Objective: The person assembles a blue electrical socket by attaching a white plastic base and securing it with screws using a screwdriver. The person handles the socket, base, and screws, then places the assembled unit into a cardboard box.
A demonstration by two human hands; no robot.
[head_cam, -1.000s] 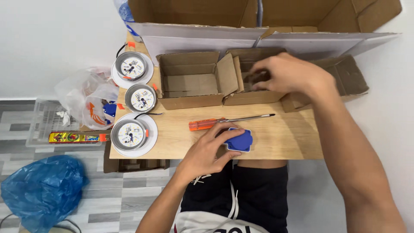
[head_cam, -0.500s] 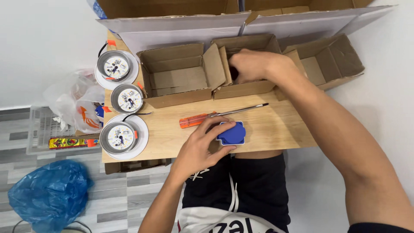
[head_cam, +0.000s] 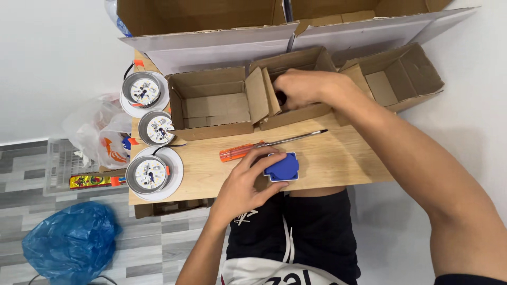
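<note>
Left hand: the left hand [head_cam: 244,184] rests on the wooden surface [head_cam: 338,153] near its front edge, fingers curled around the blue socket [head_cam: 283,167], gripping it from its left side.
Right hand: the right hand [head_cam: 303,87] reaches forward into the middle small cardboard box [head_cam: 311,108], closed around something small and dark; what it is cannot be told.
Socket position: just in front of the person's body, touching the surface, with the left hand the nearer one and the right hand well apart, farther back.
Screwdriver: an orange-handled screwdriver [head_cam: 240,152] lies just behind the socket, its long axis running left to right, handle to the left, metal tip pointing right and slightly away.
Boxes: an open, empty-looking left box [head_cam: 211,132] stands beside the middle one; a third open box [head_cam: 422,68] sits at the right, over the surface's corner.
Left edge: three round downlight fixtures [head_cam: 149,173] line the left rim of the surface.
Open room: bare wood lies to the right of the socket, between it and the right edge.
Floor: a blue plastic bag [head_cam: 71,243] lies below left.
</note>
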